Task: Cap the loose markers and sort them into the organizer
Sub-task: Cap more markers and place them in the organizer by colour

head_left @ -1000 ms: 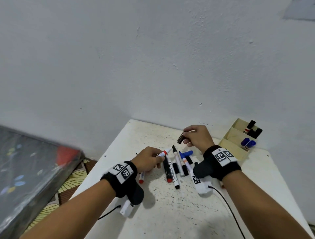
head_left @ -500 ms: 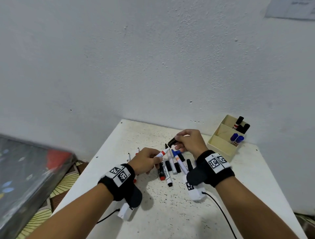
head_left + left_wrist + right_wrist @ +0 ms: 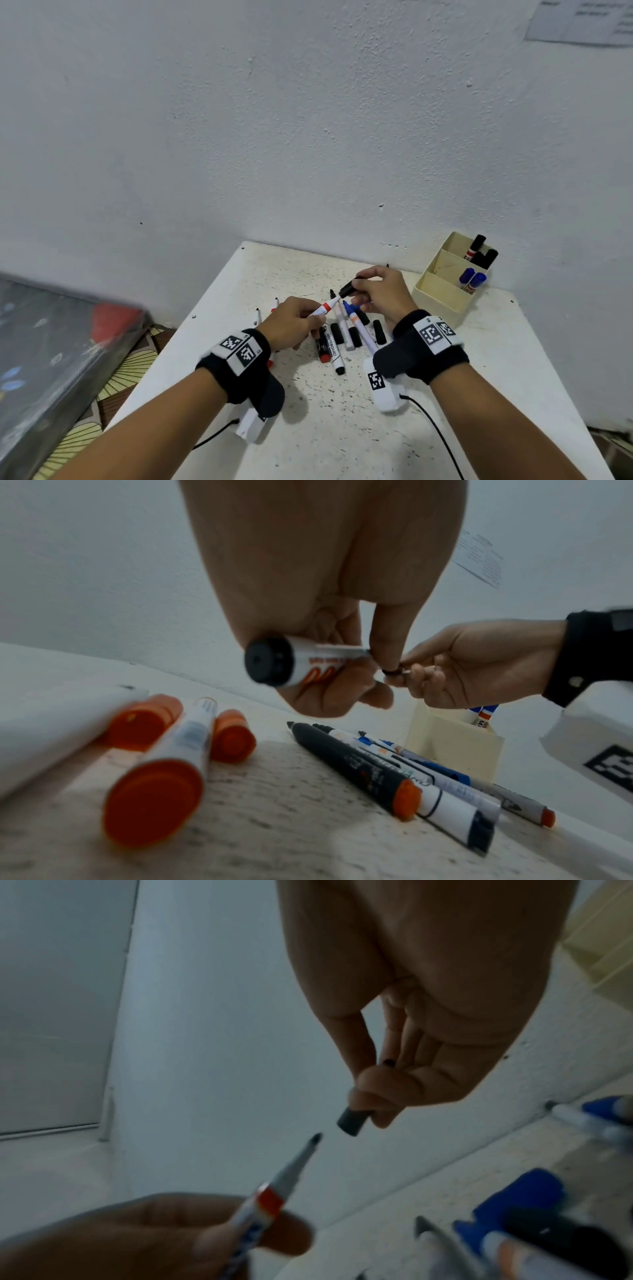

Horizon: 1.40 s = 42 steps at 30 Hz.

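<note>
My left hand [image 3: 301,322] grips a white marker [image 3: 323,307] with a red band, its bare dark tip pointing up and right. My right hand [image 3: 363,289] pinches a black cap [image 3: 347,290] right at that tip. In the right wrist view a small gap shows between the cap [image 3: 352,1121] and the marker [image 3: 284,1180]. Several loose markers [image 3: 334,346] and caps lie on the white table [image 3: 496,359] under both hands. The cream organizer [image 3: 442,294] stands at the back right, holding black and blue markers in separate compartments.
Red-ended markers [image 3: 161,791] lie near my left wrist. Cables [image 3: 435,431] trail from both wrist cameras across the near table. The wall [image 3: 308,137] rises right behind the table. A dark slab [image 3: 51,342] and patterned floor lie past the left edge.
My right hand brought the black cap down and left to the marker's tip. The left hand kept its grip, the marker raised slightly. The camera view drifted.
</note>
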Motion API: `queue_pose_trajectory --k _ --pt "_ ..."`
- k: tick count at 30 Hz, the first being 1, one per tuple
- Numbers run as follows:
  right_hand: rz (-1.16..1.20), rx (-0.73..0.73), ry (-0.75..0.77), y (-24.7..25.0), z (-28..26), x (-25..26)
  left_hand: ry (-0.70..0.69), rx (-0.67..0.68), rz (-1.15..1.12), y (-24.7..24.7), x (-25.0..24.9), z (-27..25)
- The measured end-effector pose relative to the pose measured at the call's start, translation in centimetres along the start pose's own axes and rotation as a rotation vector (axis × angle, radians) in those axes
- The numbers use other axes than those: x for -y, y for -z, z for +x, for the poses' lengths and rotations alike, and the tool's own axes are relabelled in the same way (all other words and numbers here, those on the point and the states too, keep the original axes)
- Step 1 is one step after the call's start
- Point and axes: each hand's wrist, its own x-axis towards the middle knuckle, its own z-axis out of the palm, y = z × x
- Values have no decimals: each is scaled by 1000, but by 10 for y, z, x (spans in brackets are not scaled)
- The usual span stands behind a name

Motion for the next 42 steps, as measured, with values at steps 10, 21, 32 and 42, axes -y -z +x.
queue_pose_trajectory --k 10,21,32,42 --pt "-743 -34 117 39 36 -30 22 -12 21 9 2 -4" --pt "-1402 340 206 7 22 -25 24 -7 -6 5 2 -4" --pt "-349 122 317 0 -3 2 26 -17 -3 6 0 -1" --pt "-110 186 162 -7 -18 -2 -20 -12 -22 1 -4 0"
